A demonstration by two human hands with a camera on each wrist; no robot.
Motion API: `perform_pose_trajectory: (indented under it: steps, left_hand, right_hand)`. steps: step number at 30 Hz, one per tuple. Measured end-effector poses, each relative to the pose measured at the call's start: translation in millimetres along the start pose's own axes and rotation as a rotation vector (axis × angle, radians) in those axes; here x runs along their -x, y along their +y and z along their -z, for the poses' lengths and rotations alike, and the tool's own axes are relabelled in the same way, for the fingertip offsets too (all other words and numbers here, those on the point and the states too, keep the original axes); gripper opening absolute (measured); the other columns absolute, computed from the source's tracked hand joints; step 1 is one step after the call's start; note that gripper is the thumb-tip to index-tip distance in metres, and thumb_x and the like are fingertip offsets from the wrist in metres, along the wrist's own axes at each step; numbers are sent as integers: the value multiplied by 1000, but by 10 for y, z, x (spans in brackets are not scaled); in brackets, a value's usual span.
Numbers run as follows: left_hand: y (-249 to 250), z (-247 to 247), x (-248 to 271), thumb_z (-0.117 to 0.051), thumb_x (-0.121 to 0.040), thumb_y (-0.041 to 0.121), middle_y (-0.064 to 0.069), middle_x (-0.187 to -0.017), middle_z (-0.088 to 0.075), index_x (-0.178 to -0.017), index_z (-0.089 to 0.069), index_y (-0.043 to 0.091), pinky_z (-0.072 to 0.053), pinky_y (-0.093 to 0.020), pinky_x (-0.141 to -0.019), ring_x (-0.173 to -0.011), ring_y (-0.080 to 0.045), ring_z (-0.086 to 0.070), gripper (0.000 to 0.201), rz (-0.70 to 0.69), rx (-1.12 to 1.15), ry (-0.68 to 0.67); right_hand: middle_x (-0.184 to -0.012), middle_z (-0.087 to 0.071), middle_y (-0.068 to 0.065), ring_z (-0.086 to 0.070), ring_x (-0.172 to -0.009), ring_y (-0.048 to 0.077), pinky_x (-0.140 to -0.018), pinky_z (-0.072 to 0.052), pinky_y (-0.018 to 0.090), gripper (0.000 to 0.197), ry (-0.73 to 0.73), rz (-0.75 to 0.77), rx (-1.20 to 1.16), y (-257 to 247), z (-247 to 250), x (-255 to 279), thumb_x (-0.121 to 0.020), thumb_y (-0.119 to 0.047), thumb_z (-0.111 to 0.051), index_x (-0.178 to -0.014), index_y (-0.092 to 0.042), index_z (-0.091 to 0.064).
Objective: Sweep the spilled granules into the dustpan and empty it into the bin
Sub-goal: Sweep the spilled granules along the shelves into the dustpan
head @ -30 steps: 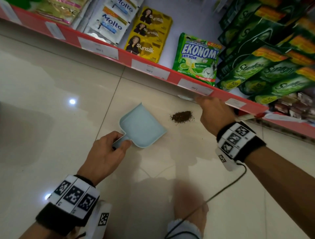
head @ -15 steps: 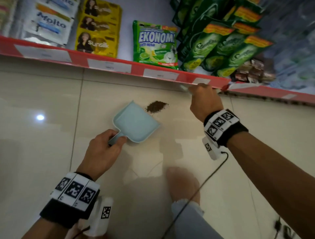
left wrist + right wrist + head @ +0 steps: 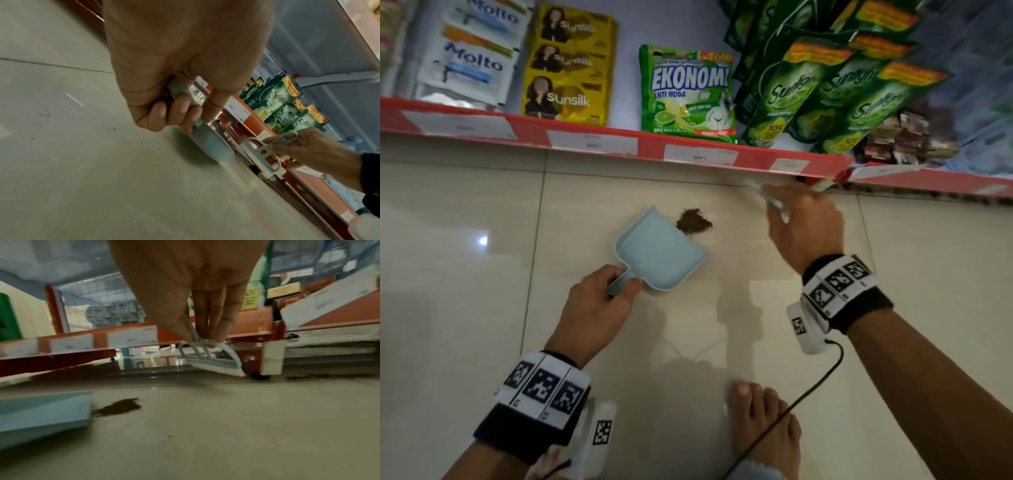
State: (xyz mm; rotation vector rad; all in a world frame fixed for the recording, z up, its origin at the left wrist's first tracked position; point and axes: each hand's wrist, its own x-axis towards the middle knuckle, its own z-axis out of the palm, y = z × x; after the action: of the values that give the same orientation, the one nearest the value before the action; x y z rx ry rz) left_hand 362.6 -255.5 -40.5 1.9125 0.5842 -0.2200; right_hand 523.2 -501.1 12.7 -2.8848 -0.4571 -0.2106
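Observation:
A small pile of dark brown granules [image 3: 693,222] [image 3: 119,407] lies on the tiled floor, right at the far corner of a light blue dustpan [image 3: 661,251] [image 3: 43,412]. My left hand [image 3: 599,305] [image 3: 180,104] grips the dustpan's handle, and the pan rests flat on the floor. My right hand [image 3: 801,222] [image 3: 203,331] pinches the handle of a small pale brush [image 3: 211,360] [image 3: 265,154] with white bristles. The brush hangs just above the floor, to the right of the granules and near the shelf base. No bin is in view.
A low red shelf edge [image 3: 688,154] with price labels runs across the back, stocked with sachets and green pouches [image 3: 825,89]. A white shelf foot [image 3: 271,356] stands close behind the brush. My bare foot [image 3: 763,418] and a black cable [image 3: 791,407] are on the floor below.
The dustpan has slid forward so its far corner now meets the granule pile. My right hand with the brush has drawn a little closer to the pile.

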Motion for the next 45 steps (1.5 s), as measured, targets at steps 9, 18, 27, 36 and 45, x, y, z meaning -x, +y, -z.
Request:
perform_pose_trajectory:
  steps: [9,18,27,36,45]
  left_hand:
    - [31,-110,176,-60,-94,31,3,-60,-53,-75,-58,12,-36,-27,-53,-55,-12,-47,26,64,-63,83]
    - [69,83,329,-60,-95,30,-4,-63,-56,-78,-58,13,-37,-30,-55,-58,-18,-48,24,85,-61,128]
    - [-13,144,490,-60,-95,30,-5,-64,-57,-80,-60,15,-38,-29,-54,-57,-15,-48,21,66,-22,103]
    - [-141,242,525,-60,-94,30,-11,-66,-60,-80,-60,14,-38,-29,-54,-57,-15,-49,22,66,-23,120]
    - [-195,300,598,-60,-94,31,-10,-66,-58,-81,-60,9,-39,-29,-55,-57,-14,-47,26,78,-8,151]
  right_hand:
    - [-88,-67,14,-64,-76,37,-64,-51,38,34,-205,74,-35,-196,-350,116,-92,-27,-53,-124,-28,-64]
    - [-77,-69,14,-63,-68,40,-60,-46,37,25,17,-1,24,-23,-186,-87,-88,-25,-57,-109,-28,-69]
    - [-89,-74,9,-62,-65,31,-63,-53,33,29,-269,198,-111,-507,-313,304,-95,-17,-52,-118,-18,-68]
    - [-86,-71,14,-65,-73,38,-64,-51,38,26,-120,146,33,-540,-299,-156,-93,-10,-53,-115,-13,-66]
    - [-125,-67,12,-62,-113,31,-100,-49,40,42,-388,430,-157,-625,-449,-49,-88,-1,-54,-125,-16,-66]
